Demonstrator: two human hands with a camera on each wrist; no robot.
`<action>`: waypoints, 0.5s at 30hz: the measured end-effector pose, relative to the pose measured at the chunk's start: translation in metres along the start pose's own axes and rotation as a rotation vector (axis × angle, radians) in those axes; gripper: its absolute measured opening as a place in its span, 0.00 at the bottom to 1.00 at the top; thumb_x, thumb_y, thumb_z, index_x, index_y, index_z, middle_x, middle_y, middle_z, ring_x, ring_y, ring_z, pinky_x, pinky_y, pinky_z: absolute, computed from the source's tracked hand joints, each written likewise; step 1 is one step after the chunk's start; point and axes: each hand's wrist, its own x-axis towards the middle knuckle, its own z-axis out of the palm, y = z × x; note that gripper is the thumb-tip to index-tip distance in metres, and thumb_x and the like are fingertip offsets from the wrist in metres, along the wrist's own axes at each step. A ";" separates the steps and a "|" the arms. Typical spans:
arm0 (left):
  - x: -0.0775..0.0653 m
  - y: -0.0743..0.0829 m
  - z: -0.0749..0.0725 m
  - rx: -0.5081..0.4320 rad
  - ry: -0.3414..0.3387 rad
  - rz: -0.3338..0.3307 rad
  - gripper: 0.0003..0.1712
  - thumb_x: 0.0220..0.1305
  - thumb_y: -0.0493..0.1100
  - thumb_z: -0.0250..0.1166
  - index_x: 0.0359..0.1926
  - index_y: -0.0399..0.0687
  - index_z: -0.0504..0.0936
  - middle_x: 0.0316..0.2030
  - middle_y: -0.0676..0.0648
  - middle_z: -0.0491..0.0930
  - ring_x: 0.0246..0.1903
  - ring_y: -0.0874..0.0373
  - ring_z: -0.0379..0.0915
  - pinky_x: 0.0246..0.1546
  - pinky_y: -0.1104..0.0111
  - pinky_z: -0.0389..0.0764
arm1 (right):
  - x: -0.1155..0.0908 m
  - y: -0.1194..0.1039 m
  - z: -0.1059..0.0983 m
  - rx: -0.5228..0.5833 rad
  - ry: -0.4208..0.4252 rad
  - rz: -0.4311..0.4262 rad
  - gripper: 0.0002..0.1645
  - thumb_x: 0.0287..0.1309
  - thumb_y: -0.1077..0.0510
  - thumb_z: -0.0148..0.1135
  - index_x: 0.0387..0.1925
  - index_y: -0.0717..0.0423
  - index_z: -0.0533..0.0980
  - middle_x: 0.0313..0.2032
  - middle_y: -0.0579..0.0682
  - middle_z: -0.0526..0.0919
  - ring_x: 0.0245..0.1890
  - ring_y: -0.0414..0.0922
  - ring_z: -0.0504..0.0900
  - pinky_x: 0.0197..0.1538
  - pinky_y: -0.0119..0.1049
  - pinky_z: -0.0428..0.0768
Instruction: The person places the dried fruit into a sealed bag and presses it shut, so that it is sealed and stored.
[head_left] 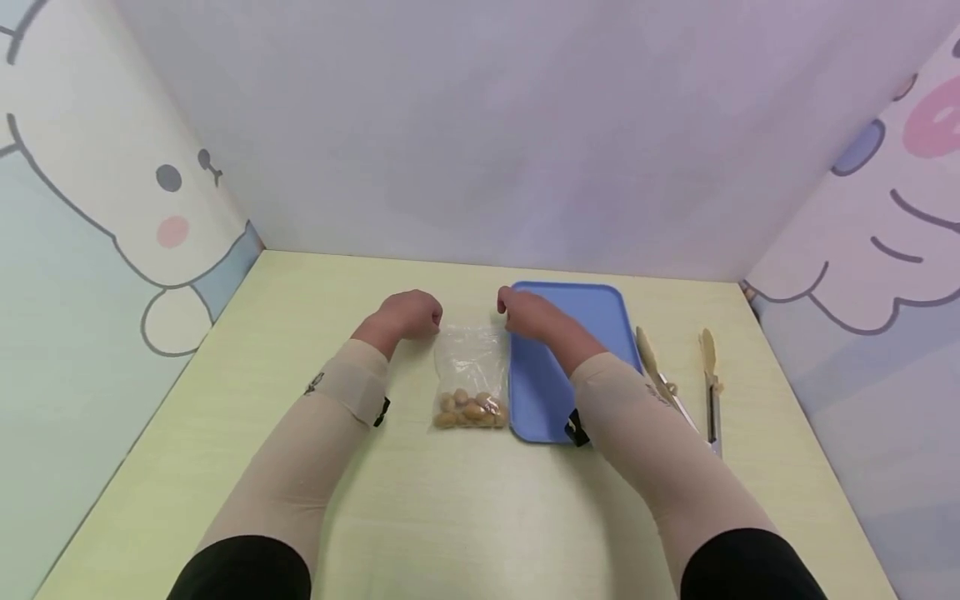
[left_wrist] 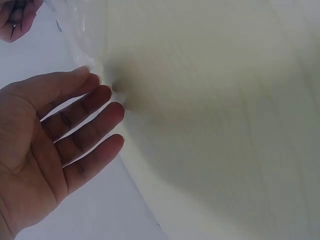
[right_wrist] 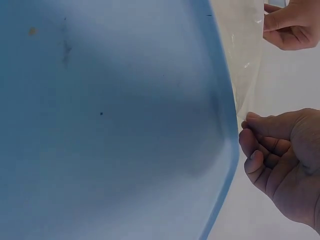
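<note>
A clear plastic bag (head_left: 471, 360) lies flat on the table between both hands, with several rounded tan-brown pieces (head_left: 472, 410), nut-like in look, gathered at its near end. My left hand (head_left: 411, 315) pinches the far left corner of the bag between thumb and index finger; its other fingers are spread apart in the left wrist view. At the far right corner, my right hand (head_left: 528, 312) pinches the bag's edge with thumb and forefinger, the remaining fingers curled. That hand is beside the left rim of a blue tray (head_left: 542, 408), its forearm crossing above the tray.
Two tongs with pale tips, one tong (head_left: 654, 358) near the tray and another tong (head_left: 710, 379) further right, lie on the table (head_left: 450, 517). The right forearm partly covers the nearer one. Walls printed with cartoon figures (head_left: 172, 200) enclose the table's back and sides.
</note>
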 end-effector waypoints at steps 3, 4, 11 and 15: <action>0.003 0.000 0.002 -0.004 -0.009 0.005 0.12 0.65 0.42 0.59 0.23 0.52 0.73 0.25 0.51 0.72 0.29 0.56 0.68 0.31 0.63 0.67 | 0.002 0.000 0.000 -0.014 -0.001 0.022 0.16 0.63 0.68 0.50 0.52 0.57 0.67 0.45 0.56 0.78 0.41 0.50 0.75 0.47 0.44 0.74; 0.004 0.000 0.003 -0.006 -0.010 0.005 0.11 0.65 0.42 0.59 0.24 0.52 0.73 0.26 0.51 0.72 0.29 0.55 0.68 0.31 0.63 0.67 | 0.002 0.000 0.000 -0.018 -0.003 0.029 0.16 0.63 0.67 0.51 0.52 0.57 0.67 0.45 0.56 0.78 0.41 0.50 0.75 0.47 0.44 0.74; -0.009 -0.005 0.010 -0.137 0.037 -0.038 0.17 0.71 0.54 0.56 0.50 0.48 0.77 0.45 0.46 0.80 0.44 0.51 0.75 0.46 0.57 0.74 | -0.017 0.002 -0.004 0.025 0.081 0.040 0.20 0.69 0.54 0.55 0.59 0.55 0.66 0.52 0.55 0.77 0.49 0.51 0.78 0.50 0.47 0.76; -0.030 -0.005 0.013 -0.246 0.167 -0.048 0.39 0.70 0.65 0.53 0.73 0.50 0.58 0.67 0.43 0.67 0.66 0.46 0.65 0.62 0.49 0.68 | -0.042 0.005 -0.012 0.059 0.212 0.012 0.32 0.70 0.43 0.53 0.68 0.54 0.62 0.62 0.55 0.72 0.60 0.54 0.73 0.59 0.52 0.72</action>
